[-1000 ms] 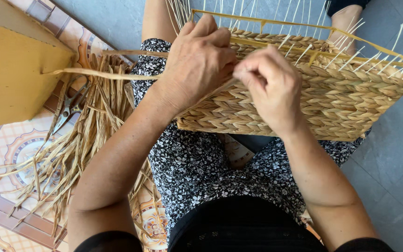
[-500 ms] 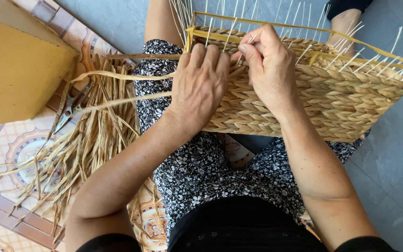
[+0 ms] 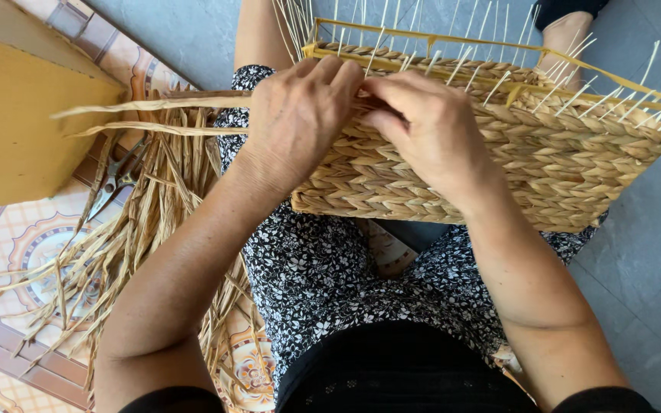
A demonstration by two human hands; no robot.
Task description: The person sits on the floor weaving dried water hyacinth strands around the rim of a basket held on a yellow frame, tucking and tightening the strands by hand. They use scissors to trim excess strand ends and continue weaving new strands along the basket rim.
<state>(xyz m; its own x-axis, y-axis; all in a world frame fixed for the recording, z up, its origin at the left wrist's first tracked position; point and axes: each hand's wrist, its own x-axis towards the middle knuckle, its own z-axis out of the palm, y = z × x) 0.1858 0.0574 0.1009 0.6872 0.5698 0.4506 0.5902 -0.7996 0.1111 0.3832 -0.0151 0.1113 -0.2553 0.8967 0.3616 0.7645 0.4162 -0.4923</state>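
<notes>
You are resting the woven basket panel (image 3: 499, 168) across your lap, and both hands are meeting at its top edge near the left corner. Your left hand (image 3: 300, 115) is gripping the flat straw strands (image 3: 154, 115), whose long axis is running leftward away from the panel. Your right hand (image 3: 430, 130) is pinching the weave just beside it, with scissors (image 3: 116, 180) lying on the floor, left of the panel.

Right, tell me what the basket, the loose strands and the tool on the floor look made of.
Woven basket: dried plant fibre, matte tan, twisted braids, over pale thin upright stakes.
Loose strands: flat dry straw-like leaves, frayed.
Scissors-like tool: probably metal, dull grey.
</notes>
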